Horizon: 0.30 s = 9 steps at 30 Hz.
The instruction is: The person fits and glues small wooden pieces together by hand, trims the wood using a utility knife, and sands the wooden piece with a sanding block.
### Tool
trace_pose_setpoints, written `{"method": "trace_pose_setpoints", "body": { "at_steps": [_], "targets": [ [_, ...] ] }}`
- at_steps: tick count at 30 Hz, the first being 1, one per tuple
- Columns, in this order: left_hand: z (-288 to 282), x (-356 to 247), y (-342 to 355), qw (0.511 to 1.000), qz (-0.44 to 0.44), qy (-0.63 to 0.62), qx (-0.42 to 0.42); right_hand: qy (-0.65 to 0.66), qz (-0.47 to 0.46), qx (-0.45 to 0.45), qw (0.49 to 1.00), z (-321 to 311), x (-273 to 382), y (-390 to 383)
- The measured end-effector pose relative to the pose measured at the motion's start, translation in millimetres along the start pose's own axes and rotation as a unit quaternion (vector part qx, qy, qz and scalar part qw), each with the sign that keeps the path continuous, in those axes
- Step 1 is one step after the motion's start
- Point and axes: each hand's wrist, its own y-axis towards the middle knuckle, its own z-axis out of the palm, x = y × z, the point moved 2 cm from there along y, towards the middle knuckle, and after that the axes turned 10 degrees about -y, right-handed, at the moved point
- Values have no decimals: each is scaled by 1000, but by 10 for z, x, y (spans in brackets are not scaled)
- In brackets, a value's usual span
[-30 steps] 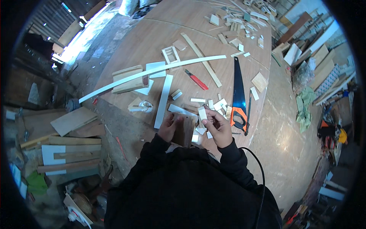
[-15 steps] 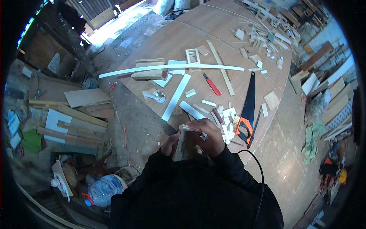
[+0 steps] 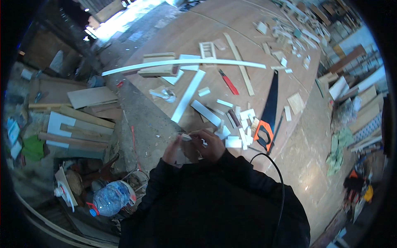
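Close to my body, at the near corner of the workbench, my left hand [image 3: 171,151] and my right hand [image 3: 211,144] hold a small wooden piece [image 3: 186,137] between them. Its pale end shows above the fingers; the rest is mostly hidden and blurred, so its full shape cannot be made out. My fingers are closed around its sides. Just beyond my right hand lie small white and wooden offcuts [image 3: 233,142]. A handsaw with an orange and black handle [image 3: 264,131] rests to their right, its dark blade pointing away from me.
A long white strip [image 3: 173,64] crosses the wooden bench top [image 3: 165,45] over grooved wooden blocks. A red utility knife [image 3: 228,82], a small wooden frame [image 3: 207,50] and a tape roll [image 3: 168,97] lie around it. Scrap is heaped far right. A water bottle [image 3: 111,198] stands lower left.
Both hands have shifted slightly left with the wooden piece, which has turned so less of its length shows. The whole view has moved a little; the things on the bench lie as before.
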Motion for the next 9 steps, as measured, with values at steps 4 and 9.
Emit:
{"method": "trace_pose_setpoints", "body": {
  "at_steps": [4, 9],
  "targets": [
    [-807, 265, 168, 996, -78, -44, -16, 133, 179, 33, 974, 214, -684, -214],
    [-2054, 797, 373, 974, -25, 140, -176, 202, 474, 93, 852, 459, -1717, -437]
  ]
}}
